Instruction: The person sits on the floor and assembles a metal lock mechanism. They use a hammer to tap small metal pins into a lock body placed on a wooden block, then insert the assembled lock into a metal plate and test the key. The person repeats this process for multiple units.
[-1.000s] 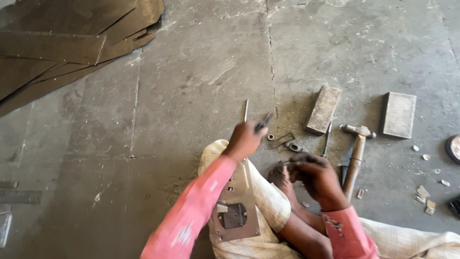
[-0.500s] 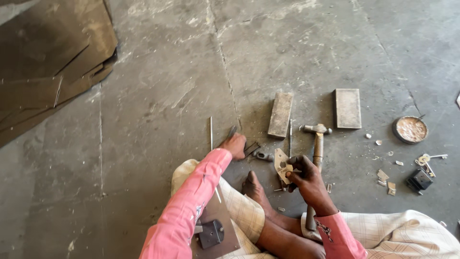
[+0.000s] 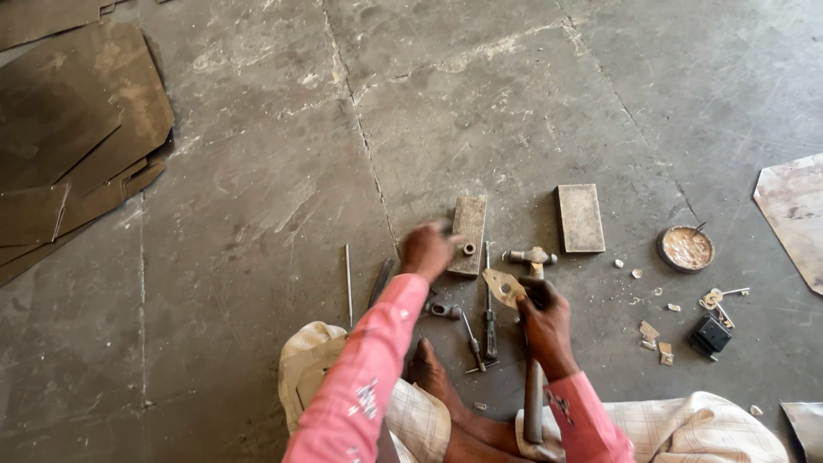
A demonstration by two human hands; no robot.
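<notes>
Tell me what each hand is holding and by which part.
The right hand pinches a small flat metal plate by its near edge. The left hand, blurred, reaches toward the grey block; no hold is visible.

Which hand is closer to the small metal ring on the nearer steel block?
Left. The left hand reaches right beside the ring on the block. The right hand is farther back, holding a small flat metal piece.
</notes>
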